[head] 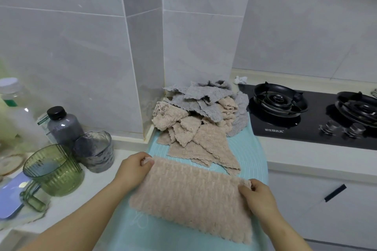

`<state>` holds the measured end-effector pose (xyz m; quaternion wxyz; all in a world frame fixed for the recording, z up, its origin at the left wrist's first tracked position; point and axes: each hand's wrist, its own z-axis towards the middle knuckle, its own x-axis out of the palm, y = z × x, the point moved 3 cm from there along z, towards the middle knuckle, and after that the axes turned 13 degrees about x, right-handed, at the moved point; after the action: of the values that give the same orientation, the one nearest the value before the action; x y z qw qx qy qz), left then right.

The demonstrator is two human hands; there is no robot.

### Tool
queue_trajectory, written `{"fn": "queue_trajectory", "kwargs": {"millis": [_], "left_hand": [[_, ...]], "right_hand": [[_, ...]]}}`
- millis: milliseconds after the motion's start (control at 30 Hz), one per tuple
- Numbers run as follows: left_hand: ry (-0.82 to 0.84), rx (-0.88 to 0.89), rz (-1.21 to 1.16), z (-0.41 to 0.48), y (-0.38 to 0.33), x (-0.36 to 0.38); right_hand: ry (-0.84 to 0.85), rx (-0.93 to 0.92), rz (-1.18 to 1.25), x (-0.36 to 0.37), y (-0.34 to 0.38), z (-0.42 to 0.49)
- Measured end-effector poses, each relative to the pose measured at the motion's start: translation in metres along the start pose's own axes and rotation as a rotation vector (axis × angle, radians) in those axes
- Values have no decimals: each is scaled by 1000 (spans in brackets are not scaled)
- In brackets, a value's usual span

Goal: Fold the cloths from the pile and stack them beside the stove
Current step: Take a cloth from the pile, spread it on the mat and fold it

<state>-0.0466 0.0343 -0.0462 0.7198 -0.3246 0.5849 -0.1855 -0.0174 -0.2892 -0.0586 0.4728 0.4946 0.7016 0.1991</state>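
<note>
Grey marbled tiles (71,47) cover the wall in front of us, with a tiled column jutting out at the middle. Below runs a white counter (295,155), with a pale teal mat (251,149) laid on it and a black glass stove (310,128) set into it at the right. At the left stand a green ribbed cup (55,171), a grey glass (95,152) and a dark bottle (63,126).

We hold a beige cloth (191,195) over the near part of the mat, stretched out as a wide rectangle. It is fleecy and ribbed, with scalloped edges. Our left hand (132,171) pinches its far left corner and our right hand (257,195) pinches its far right corner, fingers curled on the fabric. Beyond it, against the column and just beside the stove, lies the pile (195,112) of crumpled beige and grey cloths.
</note>
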Motion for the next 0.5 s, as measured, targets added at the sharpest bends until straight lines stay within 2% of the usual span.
{"fn": "queue_trajectory", "kwargs": {"millis": [333,500], "left_hand": [[68,15,148,20,4,18],[142,-15,153,28,3,29]], "right_hand": [[-168,-17,-145,8,5,5],[-176,-20,-201,13,1,6]]}}
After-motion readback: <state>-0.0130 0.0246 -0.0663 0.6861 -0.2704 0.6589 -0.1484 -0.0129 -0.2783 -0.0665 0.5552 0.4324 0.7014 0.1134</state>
